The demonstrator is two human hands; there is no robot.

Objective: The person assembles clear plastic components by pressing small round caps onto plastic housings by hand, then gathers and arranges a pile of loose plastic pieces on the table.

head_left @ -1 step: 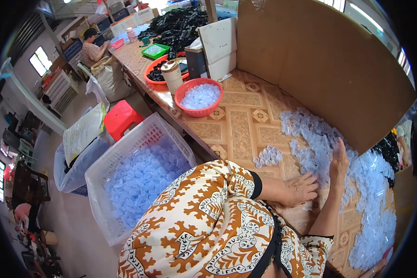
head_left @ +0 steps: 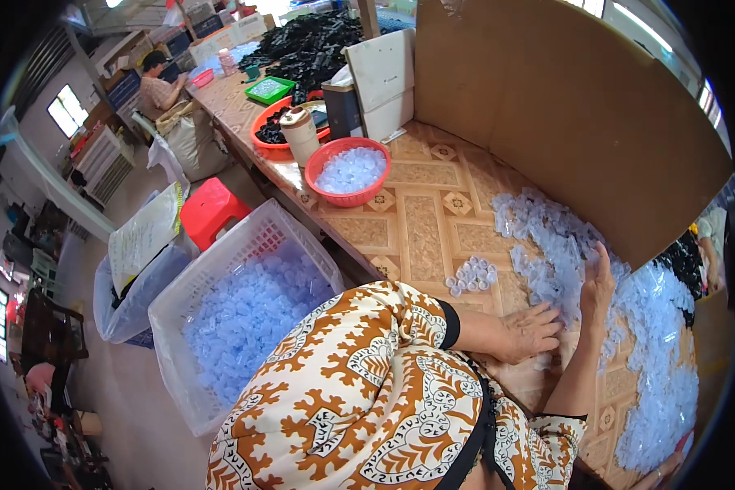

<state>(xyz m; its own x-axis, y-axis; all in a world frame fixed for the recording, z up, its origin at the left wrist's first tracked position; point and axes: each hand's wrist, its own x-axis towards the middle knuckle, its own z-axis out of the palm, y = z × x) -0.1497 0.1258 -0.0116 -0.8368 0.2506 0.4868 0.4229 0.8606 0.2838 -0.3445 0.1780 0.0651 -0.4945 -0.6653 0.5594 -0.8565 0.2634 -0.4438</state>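
Two bare hands at work on a patterned table (head_left: pixel 423 220). Left hand (head_left: pixel 531 333): palm down, fingers a little apart, fingertips at the near edge of a heap of clear plastic pieces (head_left: pixel 547 224); cannot tell whether anything is under the palm. Right hand (head_left: pixel 599 282): on edge, fingers extended, beside the same heap; cannot tell whether it holds a piece. Heap lies in front of a cardboard sheet (head_left: pixel 563 114); a second clear heap (head_left: pixel 657 367) lies right of the right forearm. Small cluster of clear rings (head_left: pixel 472 275) left of the first heap, apart from it.

Containers: red basket (head_left: pixel 347 198) on the table, well filled with clear pieces. White crate (head_left: pixel 170 351), below the table's left edge, bluish clear pieces inside, lower than the rim. Orange basin (head_left: pixel 271 146), black pieces inside, partly hidden by a lidded jar (head_left: pixel 302 145). Green tray (head_left: pixel 261 100), pale small pieces inside.
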